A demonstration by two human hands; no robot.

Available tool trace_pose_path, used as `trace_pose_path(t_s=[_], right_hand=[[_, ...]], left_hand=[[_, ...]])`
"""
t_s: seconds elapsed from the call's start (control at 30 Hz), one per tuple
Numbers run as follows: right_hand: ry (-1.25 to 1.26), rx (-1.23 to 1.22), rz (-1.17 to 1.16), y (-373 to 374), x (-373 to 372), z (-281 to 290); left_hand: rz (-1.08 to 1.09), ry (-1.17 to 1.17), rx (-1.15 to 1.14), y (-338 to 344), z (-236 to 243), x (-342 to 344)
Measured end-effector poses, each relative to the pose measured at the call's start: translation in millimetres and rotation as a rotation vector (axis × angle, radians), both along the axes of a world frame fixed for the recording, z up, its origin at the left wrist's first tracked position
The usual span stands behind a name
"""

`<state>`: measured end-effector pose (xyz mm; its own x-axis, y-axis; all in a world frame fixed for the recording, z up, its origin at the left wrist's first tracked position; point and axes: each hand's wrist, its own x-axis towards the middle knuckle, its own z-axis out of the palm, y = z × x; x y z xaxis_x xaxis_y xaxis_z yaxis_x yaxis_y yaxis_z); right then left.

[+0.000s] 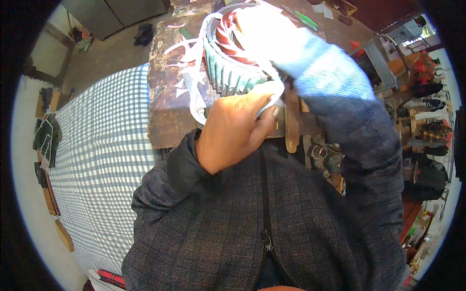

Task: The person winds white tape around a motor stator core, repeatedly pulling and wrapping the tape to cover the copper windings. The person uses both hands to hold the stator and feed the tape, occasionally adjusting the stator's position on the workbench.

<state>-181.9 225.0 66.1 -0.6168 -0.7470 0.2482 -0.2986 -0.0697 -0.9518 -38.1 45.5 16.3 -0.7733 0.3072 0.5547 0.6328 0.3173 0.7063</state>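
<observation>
A finned, pale green motor stator (218, 68) with copper windings (226, 35) inside rests on a worn wooden bench top (165, 116). My left hand (238, 121) is closed at the stator's near edge, pinching a long white strip (198, 109) that loops around it. My right hand (267, 41) reaches over the windings in glaring sunlight; its fingers are washed out, so what they hold cannot be made out. Loose white scraps (182, 87) lie left of the stator, and a wooden stick (291, 136) lies at the right on the bench.
A checked cloth (97, 160) covers a surface at the left. Dark cabinets (97, 14) stand at the back. A green tool (306, 20) lies at the bench's far right. A metal frame (381, 58) and a cluttered rack (424, 145) are at the right, with a distant person (410, 30) beyond.
</observation>
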Motion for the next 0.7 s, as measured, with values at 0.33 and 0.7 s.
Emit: trace_pose_path(t_s=[0.33, 0.7], right_hand=[[1.598, 0.668, -0.376, 1.5, -44.2, -29.6], [1.583, 0.837, -0.397, 16.3, -27.2, 0.9]], left_hand=[[0.005, -0.043, -0.042, 2.1, 2.6, 1.0], [0.002, -0.079, -0.063, -18.6, 3.3, -4.2]])
